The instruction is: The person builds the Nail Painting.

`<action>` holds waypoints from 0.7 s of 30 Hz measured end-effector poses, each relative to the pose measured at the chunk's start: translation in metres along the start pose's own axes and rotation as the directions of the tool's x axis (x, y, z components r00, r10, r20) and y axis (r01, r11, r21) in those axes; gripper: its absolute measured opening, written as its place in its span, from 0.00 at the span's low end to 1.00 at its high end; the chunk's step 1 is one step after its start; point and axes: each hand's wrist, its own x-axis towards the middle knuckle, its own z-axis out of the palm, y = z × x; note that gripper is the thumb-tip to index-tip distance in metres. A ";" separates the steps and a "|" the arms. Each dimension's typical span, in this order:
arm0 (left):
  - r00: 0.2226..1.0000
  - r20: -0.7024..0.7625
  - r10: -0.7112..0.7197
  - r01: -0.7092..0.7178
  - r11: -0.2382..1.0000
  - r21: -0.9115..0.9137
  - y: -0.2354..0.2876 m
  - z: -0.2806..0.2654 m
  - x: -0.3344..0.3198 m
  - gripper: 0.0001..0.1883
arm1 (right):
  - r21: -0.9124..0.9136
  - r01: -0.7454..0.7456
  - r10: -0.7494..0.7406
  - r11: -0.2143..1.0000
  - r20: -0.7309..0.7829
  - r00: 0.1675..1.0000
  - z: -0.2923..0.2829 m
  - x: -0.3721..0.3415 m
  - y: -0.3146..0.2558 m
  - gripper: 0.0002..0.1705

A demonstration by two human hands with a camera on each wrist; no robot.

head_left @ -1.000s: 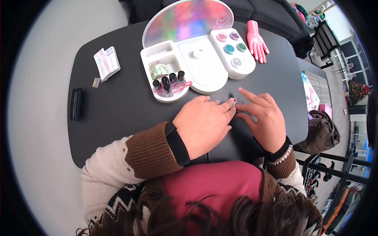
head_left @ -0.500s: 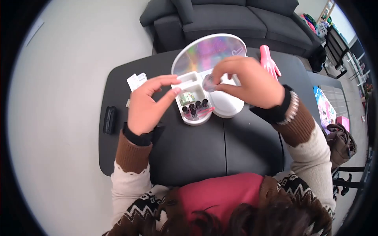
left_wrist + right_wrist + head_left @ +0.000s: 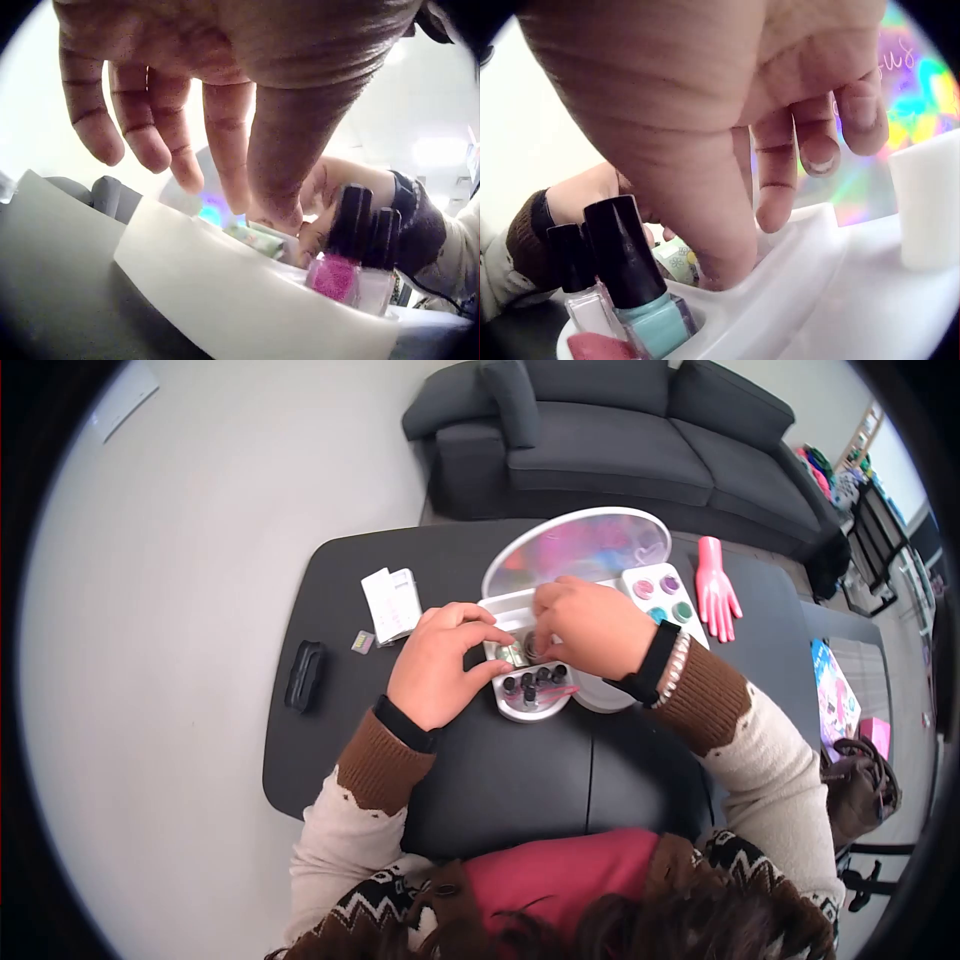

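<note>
My right hand [image 3: 598, 628] reaches down into a compartment of the white nail-art station [image 3: 610, 695], pinching a small clear round piece [image 3: 534, 647] between thumb and fingers. Most of that piece is hidden; its exact kind cannot be told. Beside it in the same compartment lies a green patterned roll [image 3: 511, 654]. My left hand [image 3: 438, 668] hovers at the station's left edge, fingers loosely bent and apart, thumb close to the roll. Just in front, several black-capped nail polish bottles [image 3: 529, 687] stand in the front compartment, a pink one [image 3: 334, 279] and a teal one [image 3: 660, 326] among them, with pink tweezers [image 3: 556, 695].
Glitter pots [image 3: 643, 589] sit in the station's right side, below its raised iridescent lid [image 3: 585, 550]. A pink model hand [image 3: 714, 595] lies to the right. Towards the left are white sticker sheets [image 3: 392, 605], a small card [image 3: 362, 642] and a black case [image 3: 305, 676].
Both hands have left the near table area and moved up to the station. The right hand has carried the clear piece over and lowered it into the left compartment; the head view has tilted up.
</note>
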 end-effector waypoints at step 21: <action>0.751 -0.209 -0.627 0.660 0.708 0.252 -0.064 -0.010 0.026 0.56 | 0.333 0.028 0.088 0.942 -0.325 0.942 -0.067 -0.041 0.006 0.17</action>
